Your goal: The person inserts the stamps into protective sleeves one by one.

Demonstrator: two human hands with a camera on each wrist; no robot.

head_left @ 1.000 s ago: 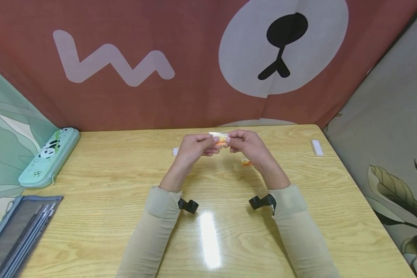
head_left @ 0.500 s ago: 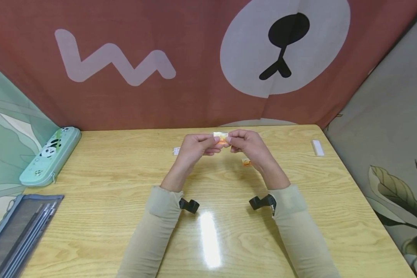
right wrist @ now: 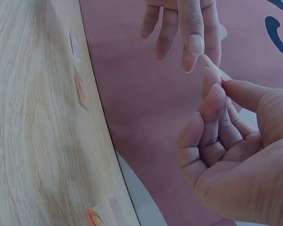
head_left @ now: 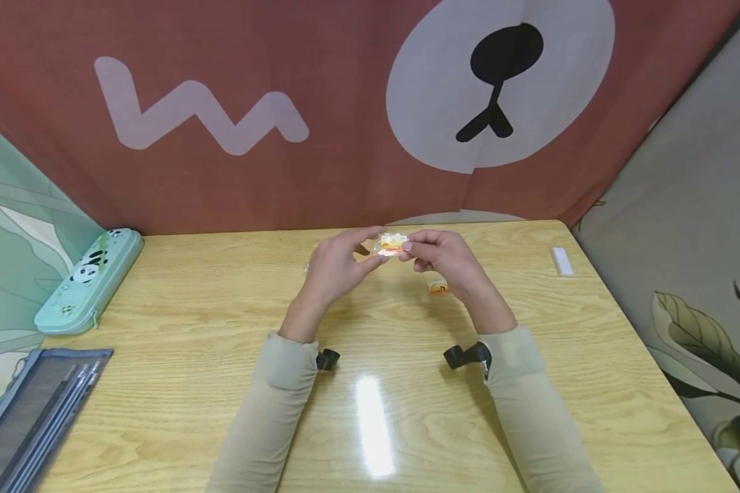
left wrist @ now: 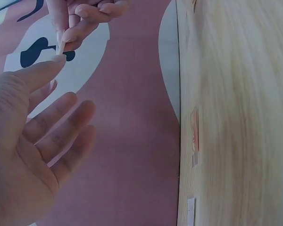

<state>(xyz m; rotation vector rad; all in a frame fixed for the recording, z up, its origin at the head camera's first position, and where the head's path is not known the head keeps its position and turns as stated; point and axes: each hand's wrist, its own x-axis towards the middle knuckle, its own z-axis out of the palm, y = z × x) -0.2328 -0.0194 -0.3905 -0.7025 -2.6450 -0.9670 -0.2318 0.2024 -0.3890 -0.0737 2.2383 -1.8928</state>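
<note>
Both hands are raised near the far table edge around a small flat piece (head_left: 393,244) with orange-and-white print and a clear, shiny end. My right hand (head_left: 447,260) pinches its right end between thumb and curled fingers. At the left end, the thumb and index finger of my left hand (head_left: 339,268) sit at its lower and upper edges, the other fingers spread. Edge-on in the right wrist view, the piece (right wrist: 216,69) looks thin. Another orange-printed piece (head_left: 438,287) lies on the table by the right wrist. A further orange piece (right wrist: 80,89) and a white label-like piece (right wrist: 74,46) lie beyond it.
A white block (head_left: 562,261) lies near the right table edge. On the left are a mint panda pencil case (head_left: 89,277) and a grey mesh pouch (head_left: 52,411) with long items inside. A red-brown printed curtain (head_left: 345,171) hangs behind the table (head_left: 210,383).
The left thumb has shifted from the front of the piece to its lower edge, and the left fingers have spread. More of the print shows now. The right hand keeps its pinch.
</note>
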